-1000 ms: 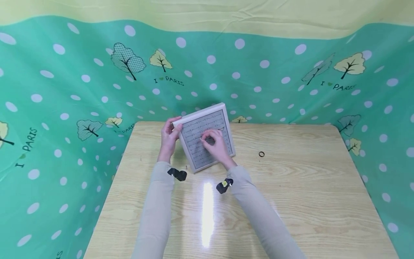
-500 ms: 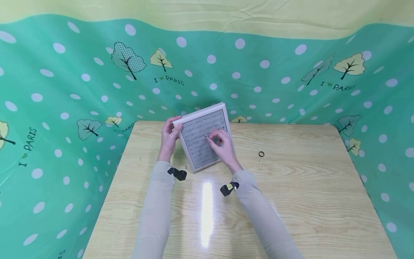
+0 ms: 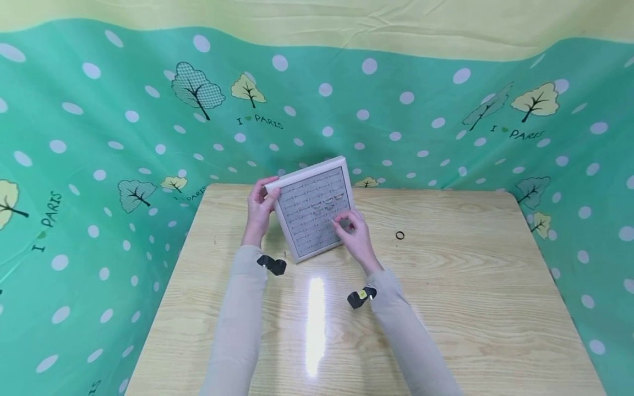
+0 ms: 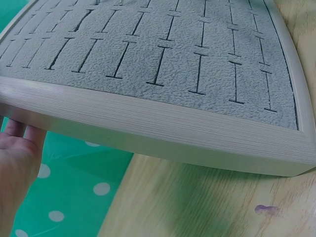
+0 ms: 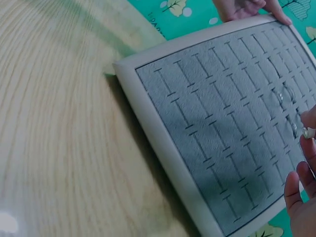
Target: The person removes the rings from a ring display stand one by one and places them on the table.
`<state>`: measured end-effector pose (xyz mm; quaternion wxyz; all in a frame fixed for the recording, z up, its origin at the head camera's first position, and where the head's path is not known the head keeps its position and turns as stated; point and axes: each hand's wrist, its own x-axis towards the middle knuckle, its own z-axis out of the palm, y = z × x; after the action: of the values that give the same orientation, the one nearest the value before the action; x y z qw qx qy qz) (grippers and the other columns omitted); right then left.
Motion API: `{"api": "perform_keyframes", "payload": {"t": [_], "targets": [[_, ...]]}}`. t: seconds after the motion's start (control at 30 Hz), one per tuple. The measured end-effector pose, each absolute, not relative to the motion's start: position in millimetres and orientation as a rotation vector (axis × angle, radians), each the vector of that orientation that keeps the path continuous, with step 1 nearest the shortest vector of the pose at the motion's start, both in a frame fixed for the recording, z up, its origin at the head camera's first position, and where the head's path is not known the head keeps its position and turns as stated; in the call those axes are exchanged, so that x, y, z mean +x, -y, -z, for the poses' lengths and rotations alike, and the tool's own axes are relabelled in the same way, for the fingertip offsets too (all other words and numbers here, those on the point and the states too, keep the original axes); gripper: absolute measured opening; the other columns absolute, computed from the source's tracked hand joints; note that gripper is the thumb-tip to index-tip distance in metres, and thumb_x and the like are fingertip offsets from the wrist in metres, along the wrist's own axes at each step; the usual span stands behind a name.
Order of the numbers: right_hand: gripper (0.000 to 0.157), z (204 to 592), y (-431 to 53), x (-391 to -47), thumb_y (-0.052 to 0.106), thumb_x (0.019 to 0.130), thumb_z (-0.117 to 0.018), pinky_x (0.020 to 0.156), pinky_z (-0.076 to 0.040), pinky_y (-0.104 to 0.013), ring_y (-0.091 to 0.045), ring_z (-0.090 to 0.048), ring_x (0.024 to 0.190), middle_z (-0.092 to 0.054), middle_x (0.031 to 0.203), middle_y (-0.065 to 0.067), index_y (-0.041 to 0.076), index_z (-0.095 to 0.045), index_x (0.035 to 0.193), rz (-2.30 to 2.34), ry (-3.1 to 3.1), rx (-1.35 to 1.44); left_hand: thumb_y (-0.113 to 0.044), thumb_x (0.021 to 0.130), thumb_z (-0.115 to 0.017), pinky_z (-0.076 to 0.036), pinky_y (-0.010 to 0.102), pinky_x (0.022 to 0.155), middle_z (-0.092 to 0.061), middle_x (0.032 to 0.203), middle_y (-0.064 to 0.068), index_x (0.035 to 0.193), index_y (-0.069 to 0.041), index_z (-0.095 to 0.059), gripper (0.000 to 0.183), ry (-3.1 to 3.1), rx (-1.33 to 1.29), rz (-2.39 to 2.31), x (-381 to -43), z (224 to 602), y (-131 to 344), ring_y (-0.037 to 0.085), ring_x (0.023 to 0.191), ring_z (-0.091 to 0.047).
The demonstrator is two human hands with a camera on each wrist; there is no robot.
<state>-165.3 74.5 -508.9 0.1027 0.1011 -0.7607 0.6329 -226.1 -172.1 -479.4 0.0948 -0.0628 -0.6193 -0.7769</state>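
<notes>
A ring display tray (image 3: 299, 234) with a pale frame and grey slotted padding is tilted up at the back of the table. My left hand (image 3: 258, 212) grips its upper left corner; part of that hand (image 4: 22, 153) shows below the frame in the left wrist view. Several rings (image 3: 329, 202) sit in the slots right of the middle. Over the tray's lower right part, my right hand (image 3: 355, 236) pinches a small silvery ring (image 5: 308, 132) between thumb and forefinger, apart from the seated rings. Fingers cover much of it.
A dark ring (image 3: 400, 235) lies on the wooden table (image 3: 470, 286) to the right of the tray. A green dotted curtain (image 3: 406, 132) hangs close behind the tray and along both sides. A small purple mark (image 4: 266, 210) is on the tabletop.
My right hand has moved right and down across the tray with the small ring, uncovering the rings in the slots. The left hand and the tray have stayed put.
</notes>
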Motion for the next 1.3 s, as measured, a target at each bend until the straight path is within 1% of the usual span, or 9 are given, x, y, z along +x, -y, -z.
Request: {"api": "perform_keyframes", "payload": {"t": [0.1, 0.17, 0.3, 0.47, 0.6, 0.7, 0.87, 1.1, 1.3], "targets": [[0.007, 515, -80, -162, -0.002, 0.085, -0.067, 0.078, -0.044, -0.055, -0.031, -0.047, 0.102, -0.060, 0.104, -0.019, -0.005, -0.062, 0.089, -1.870, 2.255, 0.260, -0.007, 0.094, -0.062, -0.058, 0.027, 0.066, -0.061, 0.104, 0.006, 0.125, 0.006, -0.049, 0.036, 1.834, -0.187, 2.308, -226, 480, 173, 0.016, 0.085, -0.061], [0.007, 530, -84, -163, 0.002, 0.084, -0.068, 0.077, -0.045, -0.048, -0.024, -0.047, 0.102, -0.061, 0.104, -0.015, -0.001, -0.063, 0.088, -1.850, 2.270, 0.202, -0.007, 0.094, -0.062, -0.058, 0.027, 0.066, -0.061, 0.104, 0.006, 0.126, 0.006, -0.049, 0.037, 1.833, -0.185, 2.311, -226, 480, 174, 0.016, 0.085, -0.061], [0.007, 541, -90, -158, 0.001, 0.084, -0.069, 0.078, -0.046, -0.044, -0.022, -0.047, 0.102, -0.060, 0.103, -0.012, -0.001, -0.065, 0.089, -1.841, 2.299, 0.110, -0.005, 0.095, -0.060, -0.058, 0.028, 0.067, -0.062, 0.105, 0.004, 0.127, 0.006, -0.047, 0.036, 1.843, -0.169, 2.325, -226, 478, 174, 0.016, 0.086, -0.061], [0.008, 552, -98, -152, -0.001, 0.085, -0.069, 0.080, -0.044, -0.042, -0.025, -0.046, 0.104, -0.060, 0.104, -0.014, -0.002, -0.066, 0.092, -1.863, 2.331, 0.030, 0.000, 0.095, -0.056, -0.058, 0.029, 0.068, -0.062, 0.103, 0.002, 0.127, 0.008, -0.046, 0.034, 1.862, -0.166, 2.320, -222, 471, 173, 0.015, 0.085, -0.062], [0.011, 558, -106, -149, 0.001, 0.086, -0.069, 0.081, -0.042, -0.039, -0.031, -0.046, 0.109, -0.060, 0.111, -0.019, -0.005, -0.065, 0.095, -1.888, 2.339, 0.000, 0.001, 0.095, -0.056, -0.058, 0.028, 0.068, -0.062, 0.101, 0.001, 0.125, 0.008, -0.047, 0.032, 1.873, -0.183, 2.297, -215, 462, 171, 0.015, 0.084, -0.062], [0.013, 562, -113, -146, 0.004, 0.087, -0.068, 0.083, -0.040, -0.035, -0.031, -0.047, 0.109, -0.060, 0.115, -0.017, -0.003, -0.065, 0.097, -1.910, 2.345, -0.056, 0.001, 0.095, -0.056, -0.058, 0.028, 0.068, -0.062, 0.102, 0.001, 0.125, 0.008, -0.048, 0.032, 1.874, -0.181, 2.296, -216, 464, 171, 0.014, 0.084, -0.062], [0.013, 570, -127, -141, 0.008, 0.087, -0.068, 0.080, -0.038, -0.032, -0.026, -0.047, 0.099, -0.058, 0.113, -0.009, 0.004, -0.067, 0.100, -1.910, 2.358, -0.185, -0.002, 0.095, -0.058, -0.058, 0.029, 0.068, -0.063, 0.104, 0.003, 0.127, 0.005, -0.049, 0.034, 1.872, -0.149, 2.301, -223, 476, 174, 0.016, 0.085, -0.062], [0.016, 579, -148, -136, 0.013, 0.088, -0.069, 0.074, -0.039, -0.031, -0.021, -0.046, 0.084, -0.058, 0.114, -0.010, 0.004, -0.067, 0.102, -1.863, 2.359, -0.261, -0.007, 0.094, -0.061, -0.059, 0.031, 0.067, -0.064, 0.103, 0.006, 0.126, 0.004, -0.050, 0.036, 1.873, -0.173, 2.277, -225, 479, 173, 0.018, 0.084, -0.063], [0.016, 583, -168, -131, 0.010, 0.088, -0.069, 0.074, -0.038, -0.029, -0.019, -0.047, 0.087, -0.060, 0.110, -0.013, 0.000, -0.067, 0.101, -1.774, 2.355, -0.297, -0.003, 0.095, -0.058, -0.059, 0.031, 0.068, -0.063, 0.102, 0.004, 0.128, 0.006, -0.048, 0.035, 1.876, -0.179, 2.304, -225, 477, 172, 0.017, 0.084, -0.063]]}}
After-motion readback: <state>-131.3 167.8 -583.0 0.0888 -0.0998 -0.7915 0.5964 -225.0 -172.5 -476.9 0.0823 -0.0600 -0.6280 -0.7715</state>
